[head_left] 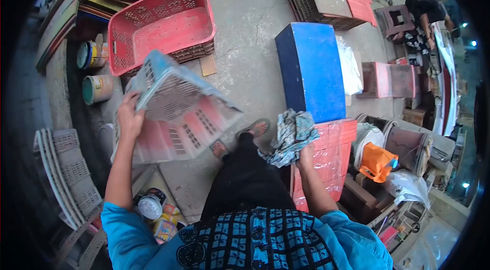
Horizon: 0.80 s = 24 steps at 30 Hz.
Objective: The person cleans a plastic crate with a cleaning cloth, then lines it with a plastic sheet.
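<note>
My left hand (131, 115) is closed around the rim of a plastic crate (176, 112) with slotted walls, its surface stained red and pale blue. The crate is tilted, held up off the floor to my left. In my right hand (306, 155) is a crumpled blue-grey patterned cloth (291, 135), bunched up beside the blue box. The fingers of that hand are mostly hidden by the cloth. Below the right hand lies a red slatted stack (332, 155) under clear plastic, and just beyond stands a long blue box (311, 71).
A red perforated basket (168, 28) stands ahead on the left, near paint cans (98, 89). A crate with red slats on top (332, 0) sits far right. An orange bag (377, 163) lies among clutter at right. Another person (429, 12) is at the far right.
</note>
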Each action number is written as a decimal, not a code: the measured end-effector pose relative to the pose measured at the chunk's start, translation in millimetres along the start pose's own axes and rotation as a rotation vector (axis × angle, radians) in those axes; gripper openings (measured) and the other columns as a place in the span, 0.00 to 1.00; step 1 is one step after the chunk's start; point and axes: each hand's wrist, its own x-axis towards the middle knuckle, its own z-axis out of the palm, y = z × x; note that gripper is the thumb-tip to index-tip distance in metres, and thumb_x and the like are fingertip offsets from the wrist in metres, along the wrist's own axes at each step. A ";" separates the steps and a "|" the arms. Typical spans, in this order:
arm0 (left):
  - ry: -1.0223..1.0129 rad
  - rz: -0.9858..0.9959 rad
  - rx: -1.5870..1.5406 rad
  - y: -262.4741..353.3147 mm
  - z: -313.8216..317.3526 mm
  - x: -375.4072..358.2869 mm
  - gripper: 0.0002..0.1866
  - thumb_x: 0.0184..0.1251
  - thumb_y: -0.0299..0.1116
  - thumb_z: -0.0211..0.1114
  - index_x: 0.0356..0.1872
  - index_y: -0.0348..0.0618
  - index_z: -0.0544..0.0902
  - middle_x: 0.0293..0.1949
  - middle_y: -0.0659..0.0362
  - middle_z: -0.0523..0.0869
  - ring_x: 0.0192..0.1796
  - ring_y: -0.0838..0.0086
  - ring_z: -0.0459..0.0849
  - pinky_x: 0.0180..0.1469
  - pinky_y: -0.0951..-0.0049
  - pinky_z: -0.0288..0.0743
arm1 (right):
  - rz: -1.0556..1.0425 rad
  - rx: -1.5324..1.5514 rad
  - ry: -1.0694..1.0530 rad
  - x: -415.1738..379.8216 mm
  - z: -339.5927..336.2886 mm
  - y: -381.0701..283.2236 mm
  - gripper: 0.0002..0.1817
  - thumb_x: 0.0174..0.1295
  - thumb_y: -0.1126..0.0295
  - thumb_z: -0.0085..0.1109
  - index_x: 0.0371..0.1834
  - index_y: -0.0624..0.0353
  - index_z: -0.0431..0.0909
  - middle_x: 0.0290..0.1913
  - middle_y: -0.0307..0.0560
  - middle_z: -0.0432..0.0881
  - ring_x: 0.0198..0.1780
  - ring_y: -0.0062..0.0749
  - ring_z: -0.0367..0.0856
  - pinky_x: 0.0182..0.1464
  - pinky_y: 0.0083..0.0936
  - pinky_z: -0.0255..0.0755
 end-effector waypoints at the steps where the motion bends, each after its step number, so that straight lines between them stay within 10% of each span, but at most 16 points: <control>1: -0.017 0.035 -0.028 20.7 -1.6 16.8 0.19 0.37 0.27 0.54 0.34 0.28 0.78 0.46 0.46 0.78 0.49 0.54 0.76 0.53 0.67 0.67 | 0.027 0.001 -0.011 8.2 -9.9 0.7 0.10 0.57 0.76 0.45 0.41 0.64 0.74 0.36 0.41 0.77 0.35 0.26 0.75 0.36 0.25 0.71; 8: -0.259 0.124 -0.133 232.9 -0.2 118.2 0.14 0.36 0.28 0.54 0.23 0.26 0.78 0.42 0.45 0.80 0.44 0.57 0.80 0.47 0.70 0.70 | 0.033 0.149 0.127 37.1 -50.9 -63.3 0.15 0.50 0.80 0.50 0.43 0.63 0.73 0.40 0.41 0.76 0.37 0.28 0.75 0.38 0.26 0.71; 13: -0.263 0.294 -0.110 347.3 24.5 173.7 0.23 0.35 0.29 0.54 0.39 0.31 0.79 0.18 0.56 0.78 0.24 0.77 0.76 0.32 0.77 0.69 | -0.007 0.155 0.218 53.8 -99.3 -69.8 0.16 0.57 0.72 0.46 0.48 0.66 0.68 0.40 0.48 0.75 0.37 0.35 0.75 0.37 0.30 0.72; 16: -0.230 0.369 -0.210 410.4 46.4 205.4 0.20 0.34 0.32 0.57 0.34 0.33 0.81 0.16 0.48 0.76 0.23 0.63 0.77 0.33 0.69 0.70 | -0.061 0.184 0.229 60.3 -114.5 -79.1 0.18 0.58 0.72 0.46 0.51 0.66 0.67 0.43 0.51 0.74 0.39 0.35 0.75 0.38 0.30 0.73; 24: -0.336 0.273 -0.428 499.8 151.9 308.7 0.09 0.35 0.31 0.56 0.15 0.34 0.80 0.14 0.52 0.75 0.22 0.69 0.76 0.26 0.71 0.67 | -0.172 0.342 0.465 64.6 -115.3 -103.7 0.16 0.51 0.79 0.49 0.45 0.67 0.72 0.42 0.44 0.76 0.41 0.29 0.74 0.45 0.25 0.68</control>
